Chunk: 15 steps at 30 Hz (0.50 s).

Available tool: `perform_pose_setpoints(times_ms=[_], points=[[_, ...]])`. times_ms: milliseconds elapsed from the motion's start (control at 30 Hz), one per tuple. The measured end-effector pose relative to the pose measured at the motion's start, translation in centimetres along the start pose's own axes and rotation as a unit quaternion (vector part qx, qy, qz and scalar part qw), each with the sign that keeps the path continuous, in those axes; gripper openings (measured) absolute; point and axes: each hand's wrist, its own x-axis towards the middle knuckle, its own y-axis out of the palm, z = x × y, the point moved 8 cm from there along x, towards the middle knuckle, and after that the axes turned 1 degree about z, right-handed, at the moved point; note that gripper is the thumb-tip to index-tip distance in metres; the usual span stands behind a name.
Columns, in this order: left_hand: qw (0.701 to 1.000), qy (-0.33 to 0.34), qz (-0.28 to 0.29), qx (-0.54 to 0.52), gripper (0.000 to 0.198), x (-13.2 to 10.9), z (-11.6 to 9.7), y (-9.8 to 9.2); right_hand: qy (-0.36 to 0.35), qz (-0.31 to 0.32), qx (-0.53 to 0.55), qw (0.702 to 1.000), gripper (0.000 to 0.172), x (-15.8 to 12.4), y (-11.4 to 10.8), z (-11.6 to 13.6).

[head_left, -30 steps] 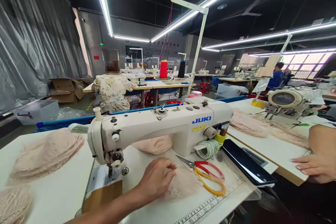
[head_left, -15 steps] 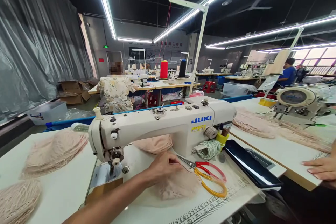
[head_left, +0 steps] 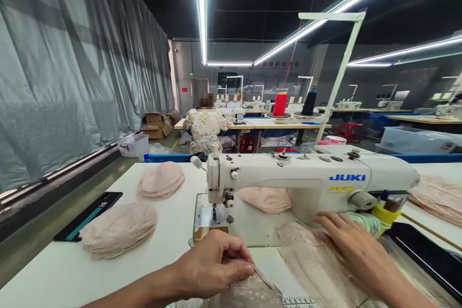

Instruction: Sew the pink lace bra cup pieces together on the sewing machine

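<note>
My left hand (head_left: 220, 267) pinches the edge of a pale pink lace fabric piece (head_left: 258, 291) between thumb and fingers, in front of the sewing machine (head_left: 299, 175). My right hand (head_left: 355, 245) lies over another lace piece (head_left: 306, 255) beside the machine's base, its fingers stretched out and the thumb apart. The needle and presser foot (head_left: 214, 214) stand beyond my left hand, with no fabric seen under them. Behind the machine arm lies a stack of pink pieces (head_left: 267, 199).
Two stacks of lace pieces (head_left: 121, 228) (head_left: 162, 180) lie on the left of the table, one partly over a dark flat case (head_left: 96, 214). At right are a yellow holder (head_left: 384, 215), a coil of pale cord (head_left: 364, 221) and a black tray (head_left: 426, 255). A person (head_left: 205, 127) sits ahead.
The view has turned left. My left hand has come nearer with the pinched lace piece. My right hand now lies on lace by the machine, and the scissors are no longer seen.
</note>
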Motion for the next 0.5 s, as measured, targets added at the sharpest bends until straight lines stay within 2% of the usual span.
perform_pose_setpoints(times_ms=[67,133,200,233,333,500], points=[[1.0,-0.001,-0.009,0.008,0.016,-0.6,1.1,-0.1,-0.032,0.036,0.087,0.995,0.04,-1.9,1.4,4.1],[1.0,0.012,-0.013,0.016,0.017,-0.8,1.8,0.0,-0.04,0.158,0.19,0.968,0.037,-3.8,3.5,8.5],[0.999,0.031,-0.017,0.027,0.019,-1.1,2.1,0.1,-0.005,0.218,0.259,0.941,0.036,-4.7,4.7,11.5],[0.999,0.036,-0.022,0.035,0.019,-1.3,2.2,0.0,0.022,0.236,0.273,0.932,0.032,-4.8,5.1,12.3],[0.996,0.025,-0.055,0.064,0.018,-2.6,2.6,-0.7,0.07,0.267,0.283,0.919,0.034,-4.8,5.9,13.1],[0.994,-0.013,-0.095,0.047,0.017,-4.9,4.0,-1.5,0.038,0.294,0.317,0.901,0.033,-4.5,5.7,14.6]])
